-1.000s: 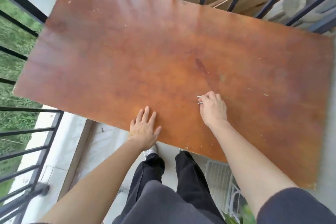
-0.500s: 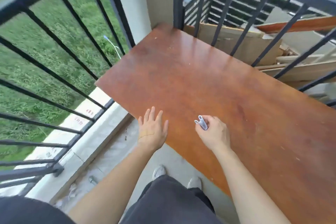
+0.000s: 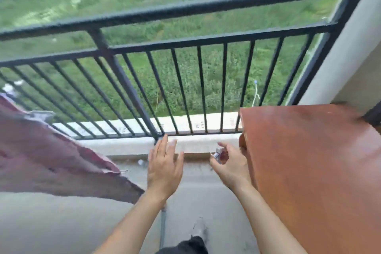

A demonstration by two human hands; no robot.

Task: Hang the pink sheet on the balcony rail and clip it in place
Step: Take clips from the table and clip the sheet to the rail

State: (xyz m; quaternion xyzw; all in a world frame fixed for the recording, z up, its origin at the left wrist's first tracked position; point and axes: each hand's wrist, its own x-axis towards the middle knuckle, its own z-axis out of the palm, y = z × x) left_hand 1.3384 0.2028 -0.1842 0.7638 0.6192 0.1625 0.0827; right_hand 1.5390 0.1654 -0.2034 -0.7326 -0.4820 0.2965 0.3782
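Clipping step, probably: right hand [image 3: 231, 168] is pinching a small metal clip [image 3: 217, 154]; left hand [image 3: 165, 168] is hovering flat and empty, both low before the balcony rail [image 3: 206, 5]. The pink sheet [image 3: 41, 161] is billowing at the rail's left end. The next move is likely carrying the clip left to it.
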